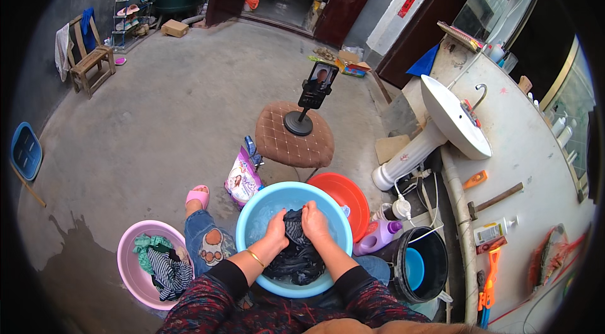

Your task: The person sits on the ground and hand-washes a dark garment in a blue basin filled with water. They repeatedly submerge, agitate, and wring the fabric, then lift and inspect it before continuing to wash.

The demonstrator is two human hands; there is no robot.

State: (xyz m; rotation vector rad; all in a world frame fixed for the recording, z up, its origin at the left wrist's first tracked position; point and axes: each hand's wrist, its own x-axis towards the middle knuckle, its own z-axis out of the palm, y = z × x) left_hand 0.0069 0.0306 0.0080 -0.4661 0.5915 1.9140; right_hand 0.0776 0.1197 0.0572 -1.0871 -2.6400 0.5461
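Note:
Both hands are over a light blue plastic basin [246,258] of water, which stands in front of me. My left hand [277,230] grips one side of a dark wet garment [298,260] with a striped part. On the other side of that cloth, my right hand [314,221] is closed around it. The striped part is bunched between the two hands, and the rest lies in the water. To the left, a pink basin [130,282] holds a striped garment [169,271] and a green cloth [153,244]. A red basin [347,187] stands just behind the blue one, to the right.
A phone on a stand [298,123] rests on a brown cushioned stool [274,145]. Beside the basins are a detergent bag [242,180], a purple detergent bottle [378,237] and a black bucket [399,263]. A white pedestal sink [442,112] and a hammer [496,199] are at the right.

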